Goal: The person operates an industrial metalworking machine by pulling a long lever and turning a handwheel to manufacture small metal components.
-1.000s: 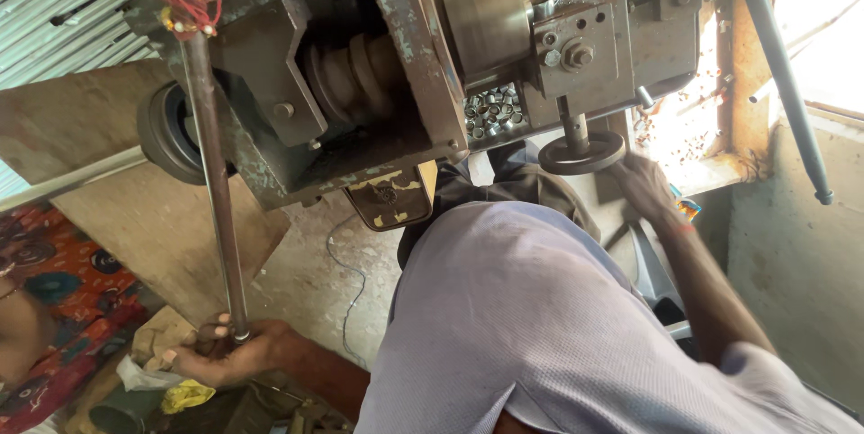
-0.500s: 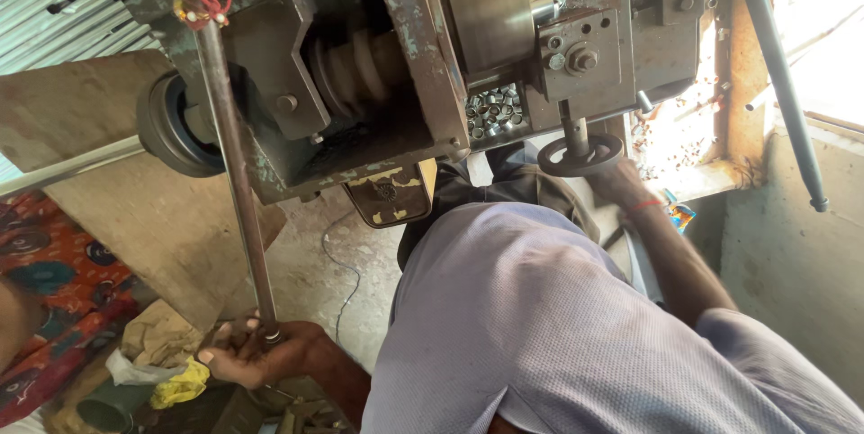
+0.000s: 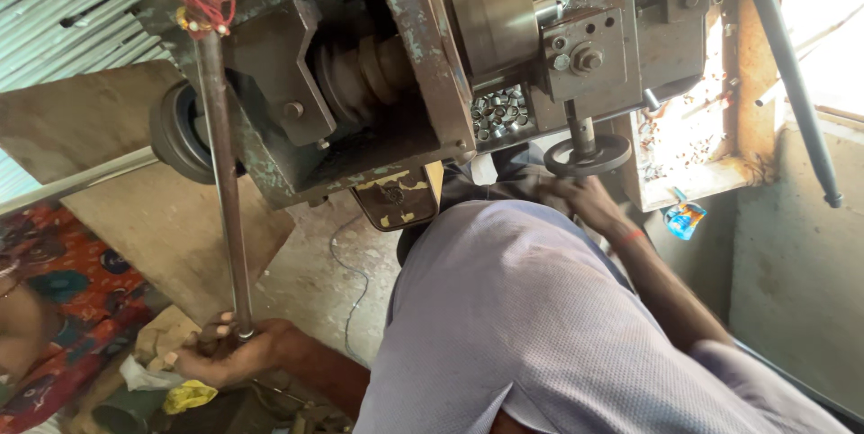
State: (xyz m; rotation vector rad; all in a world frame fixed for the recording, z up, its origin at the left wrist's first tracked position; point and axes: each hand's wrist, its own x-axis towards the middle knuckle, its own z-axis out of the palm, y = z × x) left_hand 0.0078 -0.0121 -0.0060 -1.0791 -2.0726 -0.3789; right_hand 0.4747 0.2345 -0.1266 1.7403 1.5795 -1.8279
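**Working the machine's two controls at once**

Left hand [image 3: 223, 353] is closed tight round the low end of the long steel lever rod [image 3: 220, 182]. The rod runs up to the machine body [image 3: 360, 128], with red thread [image 3: 202, 6] tied at the top. Right hand [image 3: 585, 198] is at the rim of the small handwheel [image 3: 589, 157]; can't tell if it's clasped or just resting. Small metal rings [image 3: 498, 110] are heaped beside the spindle. Looks like a lever stroke with feed setting. Any next move needs a firm rod grip and a fine wheel turn.

Hands [image 3: 225, 355] on lever [image 3: 222, 182] (handwheel [image 3: 589, 156] too)
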